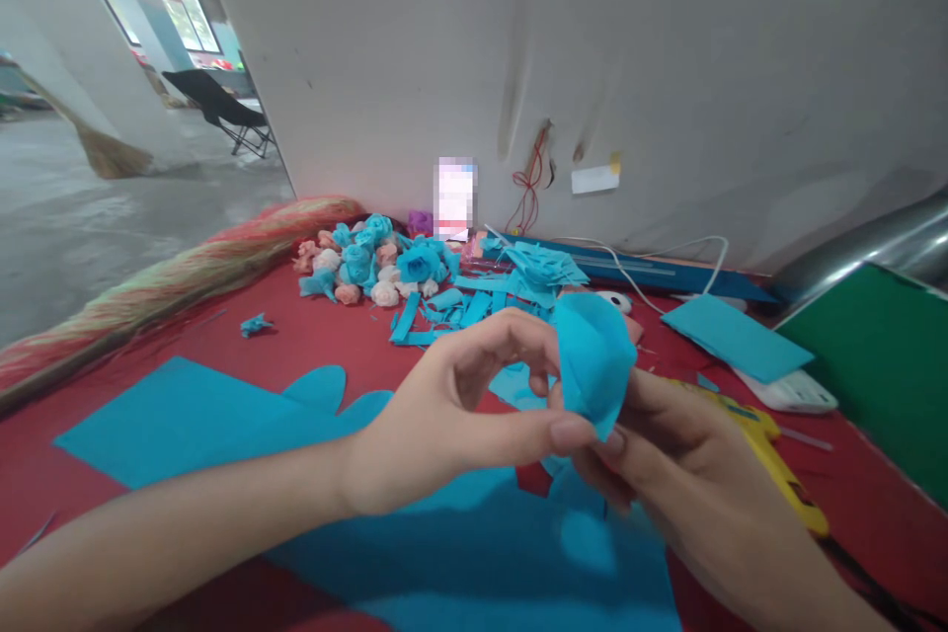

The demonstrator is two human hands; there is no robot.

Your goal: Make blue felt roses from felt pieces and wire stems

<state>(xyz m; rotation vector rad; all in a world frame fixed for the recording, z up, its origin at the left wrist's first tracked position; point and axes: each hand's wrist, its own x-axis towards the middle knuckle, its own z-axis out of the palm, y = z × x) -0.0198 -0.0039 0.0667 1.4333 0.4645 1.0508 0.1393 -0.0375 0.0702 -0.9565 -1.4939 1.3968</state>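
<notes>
Both my hands hold a rolled blue felt flower (pixel 592 355) above the red table (pixel 222 336). My left hand (pixel 451 415) pinches its lower edge between thumb and fingers. My right hand (pixel 667 454) cups it from below and behind, fingers closed on the base. A large blue felt sheet (pixel 222 415) with cut-out curves lies under my forearms.
A heap of finished blue, pink and white felt flowers (pixel 370 262) and blue strips (pixel 474 301) lies at the back. A yellow glue gun (pixel 777 454) lies to the right, beside a blue felt piece (pixel 733 336) and a green sheet (pixel 881 355). A white board (pixel 592 69) walls the back.
</notes>
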